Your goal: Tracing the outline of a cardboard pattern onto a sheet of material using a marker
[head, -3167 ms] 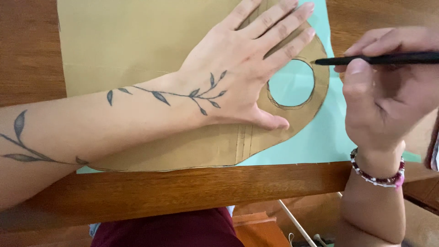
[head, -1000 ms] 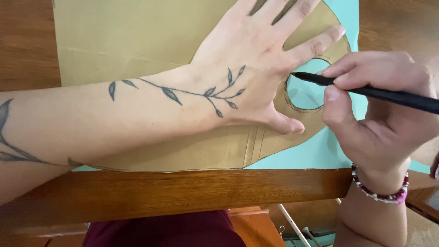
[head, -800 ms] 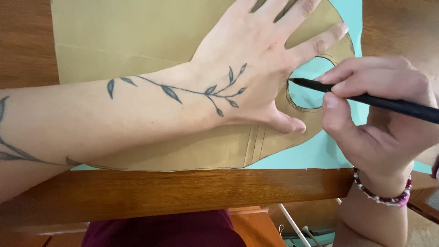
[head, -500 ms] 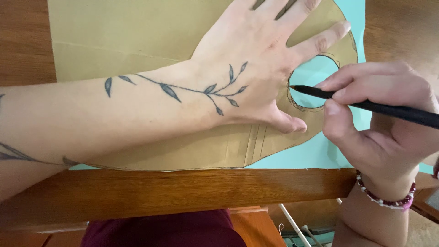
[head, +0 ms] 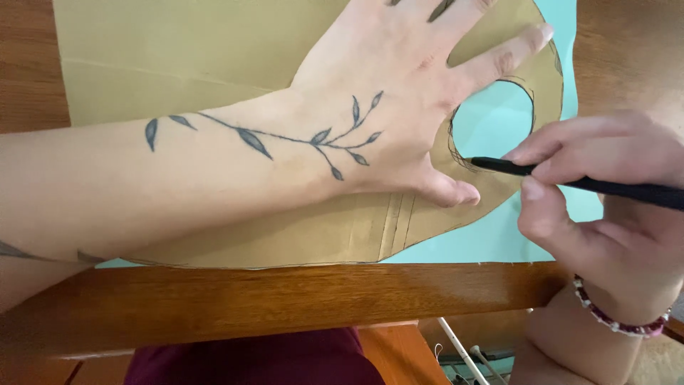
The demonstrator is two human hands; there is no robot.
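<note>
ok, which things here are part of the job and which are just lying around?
In use:
- left hand, flat on the cardboard template
- right hand, holding the black pen, tip at the rim of the round cutout
- turquoise sheet under the template
- wooden table

Lying about:
- white rods below the table edge

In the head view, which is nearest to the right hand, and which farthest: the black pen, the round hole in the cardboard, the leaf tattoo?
1. black pen: held in the right hand.
2. round hole: just left of the hand, above the pen tip.
3. leaf tattoo: far left, on the other forearm.
</note>
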